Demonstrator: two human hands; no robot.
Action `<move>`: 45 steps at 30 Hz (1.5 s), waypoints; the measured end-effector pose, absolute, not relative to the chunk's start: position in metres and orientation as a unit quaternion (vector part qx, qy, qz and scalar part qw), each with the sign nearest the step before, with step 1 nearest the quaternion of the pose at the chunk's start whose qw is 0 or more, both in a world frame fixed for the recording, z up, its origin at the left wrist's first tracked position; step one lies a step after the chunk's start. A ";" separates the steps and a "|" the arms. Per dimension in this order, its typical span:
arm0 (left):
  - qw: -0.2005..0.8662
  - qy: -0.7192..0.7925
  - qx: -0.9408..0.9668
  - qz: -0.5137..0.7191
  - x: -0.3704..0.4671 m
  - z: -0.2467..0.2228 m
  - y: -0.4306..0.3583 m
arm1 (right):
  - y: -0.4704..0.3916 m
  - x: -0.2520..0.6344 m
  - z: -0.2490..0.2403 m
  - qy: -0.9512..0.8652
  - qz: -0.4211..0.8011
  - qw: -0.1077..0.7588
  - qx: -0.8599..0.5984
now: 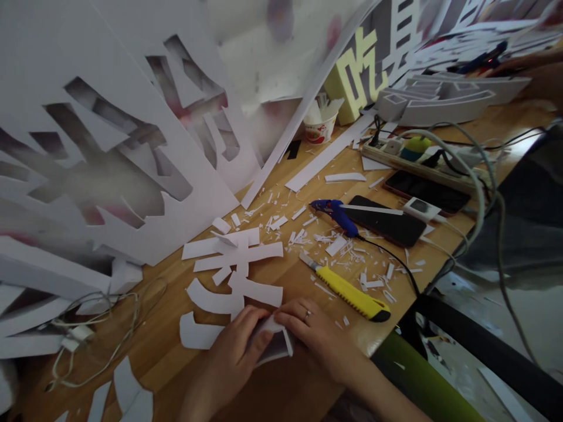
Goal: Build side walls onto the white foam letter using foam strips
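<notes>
Near the front of the wooden table, my left hand (233,354) and my right hand (314,331) both grip a small white foam-board piece (279,346) with raised walls. My left fingers and thumb close over its left side. The right fingers press at its upper right corner, and a ring shows on one of them. Just beyond the hands lies a flat white cut-out character (240,249), with a small strip standing up on it. A yellow utility knife (352,293), blade showing, rests to the right. A blue glue gun (336,214) with a white glue stick lies farther back.
Large white stencil boards (193,193) lean at left. White scraps litter the table (171,346). Phones (387,220), a power strip (396,155) with cords, and a paper cup (321,129) stand beyond. At far right, another person's hand (528,61) is near raised white letters (444,99).
</notes>
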State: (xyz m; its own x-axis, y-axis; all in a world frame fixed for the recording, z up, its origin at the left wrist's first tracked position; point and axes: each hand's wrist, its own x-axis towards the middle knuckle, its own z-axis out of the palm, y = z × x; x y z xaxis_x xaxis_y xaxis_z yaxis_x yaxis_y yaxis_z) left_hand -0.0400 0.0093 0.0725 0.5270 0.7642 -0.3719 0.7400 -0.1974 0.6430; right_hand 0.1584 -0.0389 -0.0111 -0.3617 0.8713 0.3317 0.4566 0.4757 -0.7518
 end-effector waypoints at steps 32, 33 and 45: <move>0.433 0.471 0.768 -0.026 -0.022 0.072 0.025 | -0.037 0.163 -0.006 -0.760 0.306 0.367 -0.441; 0.429 0.477 0.767 -0.031 -0.021 0.071 0.025 | -0.037 0.163 -0.006 -0.758 0.306 0.368 -0.442; 0.421 0.516 0.746 0.002 -0.036 0.075 0.046 | -0.042 0.157 -0.014 -0.694 0.330 0.398 -0.500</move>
